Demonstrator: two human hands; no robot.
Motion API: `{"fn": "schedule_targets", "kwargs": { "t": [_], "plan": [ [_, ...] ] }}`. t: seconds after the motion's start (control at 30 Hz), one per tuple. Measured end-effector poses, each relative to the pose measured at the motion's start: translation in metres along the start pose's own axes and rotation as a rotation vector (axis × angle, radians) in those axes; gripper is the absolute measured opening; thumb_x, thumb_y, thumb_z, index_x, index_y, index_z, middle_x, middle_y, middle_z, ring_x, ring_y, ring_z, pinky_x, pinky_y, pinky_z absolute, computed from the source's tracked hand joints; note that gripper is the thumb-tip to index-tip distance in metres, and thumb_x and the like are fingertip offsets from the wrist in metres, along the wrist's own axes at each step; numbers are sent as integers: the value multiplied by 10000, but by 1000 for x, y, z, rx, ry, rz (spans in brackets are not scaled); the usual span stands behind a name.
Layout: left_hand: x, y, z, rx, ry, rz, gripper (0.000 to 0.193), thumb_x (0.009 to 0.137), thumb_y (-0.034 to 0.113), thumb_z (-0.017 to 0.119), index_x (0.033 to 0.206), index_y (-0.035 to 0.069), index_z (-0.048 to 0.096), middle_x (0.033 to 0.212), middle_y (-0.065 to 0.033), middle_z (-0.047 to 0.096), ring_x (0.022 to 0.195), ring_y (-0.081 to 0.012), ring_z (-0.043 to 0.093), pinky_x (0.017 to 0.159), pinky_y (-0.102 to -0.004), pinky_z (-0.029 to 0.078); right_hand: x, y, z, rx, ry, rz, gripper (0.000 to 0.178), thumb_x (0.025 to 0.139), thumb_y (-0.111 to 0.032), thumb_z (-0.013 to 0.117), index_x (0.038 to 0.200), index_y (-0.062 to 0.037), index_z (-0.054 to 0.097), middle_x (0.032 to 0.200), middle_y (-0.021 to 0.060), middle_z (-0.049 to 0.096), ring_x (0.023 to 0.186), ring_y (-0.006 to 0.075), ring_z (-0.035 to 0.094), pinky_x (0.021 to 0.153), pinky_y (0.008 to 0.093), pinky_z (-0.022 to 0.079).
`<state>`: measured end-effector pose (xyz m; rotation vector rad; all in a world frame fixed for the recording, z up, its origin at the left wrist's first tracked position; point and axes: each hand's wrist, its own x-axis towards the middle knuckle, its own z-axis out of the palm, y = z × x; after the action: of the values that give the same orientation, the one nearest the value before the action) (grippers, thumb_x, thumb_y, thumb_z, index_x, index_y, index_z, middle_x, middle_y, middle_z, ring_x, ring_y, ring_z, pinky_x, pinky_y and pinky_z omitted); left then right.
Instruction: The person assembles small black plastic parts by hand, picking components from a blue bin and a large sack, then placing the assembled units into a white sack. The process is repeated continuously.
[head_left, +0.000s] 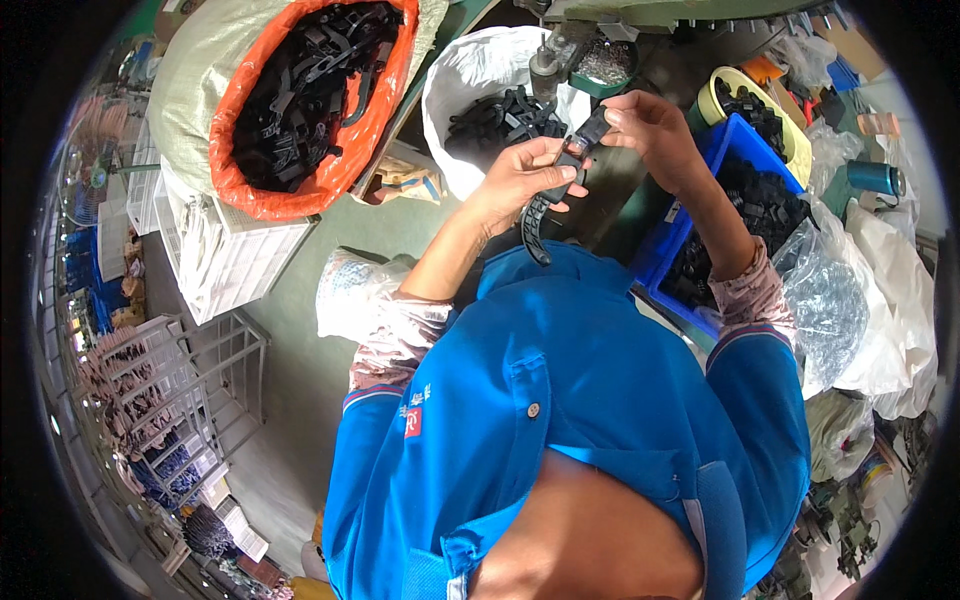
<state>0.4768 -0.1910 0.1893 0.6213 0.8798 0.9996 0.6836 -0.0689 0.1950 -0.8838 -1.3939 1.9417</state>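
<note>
Hands: left (522, 182), right (652, 128) grip black plastic strap (556, 190) above blue bin (668, 262).

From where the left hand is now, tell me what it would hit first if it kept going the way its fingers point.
The left hand points up-right along the black plastic strap it grips. Just ahead lies the right hand holding the strap's far end; depth is unclear, but that hand likely comes first.

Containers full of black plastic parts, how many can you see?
4. An orange-lined sack at upper left, a white bag by the left hand, a blue bin under the right hand's forearm, and a yellow tub behind it. More may be hidden.
</note>
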Motion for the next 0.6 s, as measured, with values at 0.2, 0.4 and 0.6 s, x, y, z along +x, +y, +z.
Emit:
{"fn": "schedule_targets", "kwargs": {
  "t": [0.2,0.4,0.6],
  "plan": [
    [5,-7,4,99,-21,2,314,907,147,672,1191,58,572,1132,-53,657,932,-187,674,693,-277,506,-4,-2,-6,-73,-51,2,208,933,-130,628,1079,18,619,980,69,638,900,135,626,805,329,547],
    [8,-8,16,100,-14,24,291,915,121,657,1179,38,566,1122,-71,671,935,-193,680,685,-267,497,-10,0,-6,-51,-5,7,188,900,-80,659,1023,56,616,958,119,652,857,179,661,764,320,587],
    [17,-10,24,134,-13,28,263,926,115,648,1143,35,522,1111,-97,674,932,-205,690,671,-262,500,-21,0,-3,-33,5,34,170,897,-72,655,1000,54,607,928,130,661,808,175,668,743,319,586]
  ]
}}
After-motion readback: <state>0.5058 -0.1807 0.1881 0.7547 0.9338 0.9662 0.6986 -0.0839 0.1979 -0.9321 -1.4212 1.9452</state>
